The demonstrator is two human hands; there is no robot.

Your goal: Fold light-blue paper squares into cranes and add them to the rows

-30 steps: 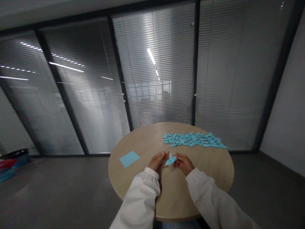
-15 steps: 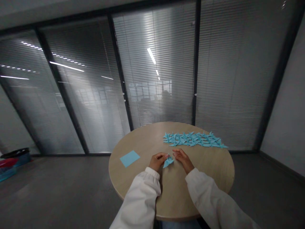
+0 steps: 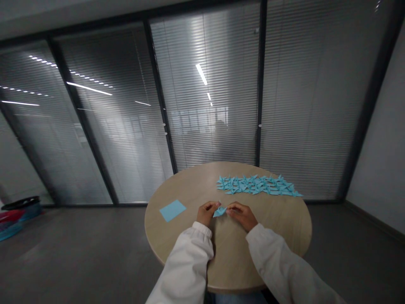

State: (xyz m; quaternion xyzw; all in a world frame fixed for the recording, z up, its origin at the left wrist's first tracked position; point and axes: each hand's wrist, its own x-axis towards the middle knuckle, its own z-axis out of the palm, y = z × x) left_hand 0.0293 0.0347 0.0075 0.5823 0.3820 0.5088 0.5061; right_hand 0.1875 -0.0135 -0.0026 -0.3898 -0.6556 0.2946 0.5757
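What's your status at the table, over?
Left grip and right grip pinch the folded paper. Paper pile beyond, flat sheet left; neither in the way.

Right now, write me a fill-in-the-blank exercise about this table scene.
The left hand and right hand together pinch one folded paper piece coloured ____.
The flat paper square lies to the ____ of both hands.
The table has a ____ top.
Missing words: blue; left; round.

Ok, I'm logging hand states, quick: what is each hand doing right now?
Left hand: closed, pinching one end of the folded blue paper.
Right hand: closed, pinching the other end of it.
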